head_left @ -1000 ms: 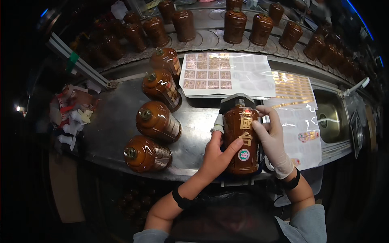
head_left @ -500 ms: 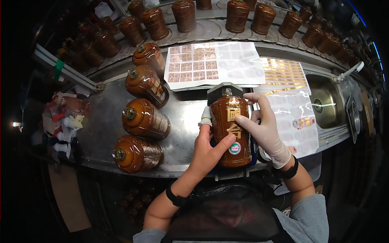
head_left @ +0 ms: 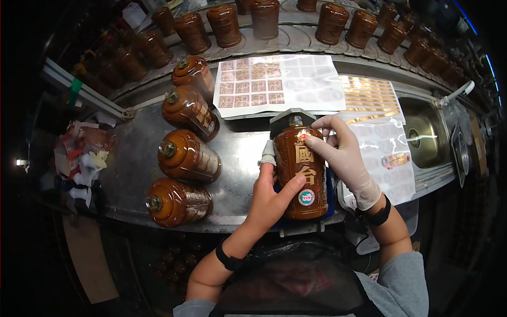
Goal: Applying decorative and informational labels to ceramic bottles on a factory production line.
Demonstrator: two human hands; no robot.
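Observation:
A glossy brown bottle with gold characters, a round green-and-white sticker and a clear neck lies in a dark cradle, neck pointing away from me. My left hand wraps round its left side, thumb across the front, a white covering on one finger. My right hand, in a thin white glove, has its thumb pressed at the small red emblem below the neck. Its other fingers curl at the bottle's right shoulder, their tips partly hidden.
Several brown bottles lie along the left of the metal table. Sticker sheets cover the back and right, beside a sink with a tap. Crumpled wrapping sits far left. A curved conveyor carries more bottles behind.
My right thumb has moved up the bottle from the upper gold character to the red emblem. My left hand stays put. Bottles on the conveyor have shifted, mostly to the right.

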